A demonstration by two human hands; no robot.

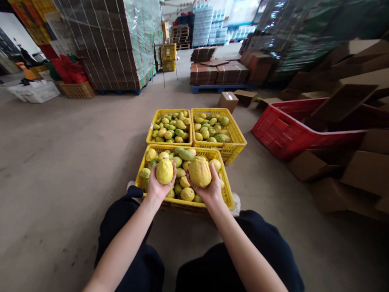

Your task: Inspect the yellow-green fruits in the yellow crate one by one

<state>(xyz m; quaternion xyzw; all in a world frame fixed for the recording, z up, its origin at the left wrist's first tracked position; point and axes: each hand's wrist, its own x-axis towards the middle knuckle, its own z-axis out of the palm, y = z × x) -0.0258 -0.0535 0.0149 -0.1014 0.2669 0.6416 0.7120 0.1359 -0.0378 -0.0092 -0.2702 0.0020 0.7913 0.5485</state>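
Note:
My left hand (161, 185) is wrapped around a yellow citron (164, 172), a rounded fruit with slightly bumpy skin. In my right hand (209, 188) rests a larger, lumpy, ribbed citron (200, 172), cupped from below and from its right side. Both fruits are held side by side, a little apart, above the near yellow crate (182, 202). That crate contains many yellow and green fruits, among them a long green one (185, 154) by its far side. My hands and the two fruits cover part of its contents.
Behind it, a left yellow crate (148, 133) and a right yellow crate (235, 143) also contain fruit. A red crate (284, 138) stands to the right among open cardboard boxes (369, 173). Wrapped pallet stacks (102, 40) and flattened cartons on a blue pallet (209, 87) are farther back.

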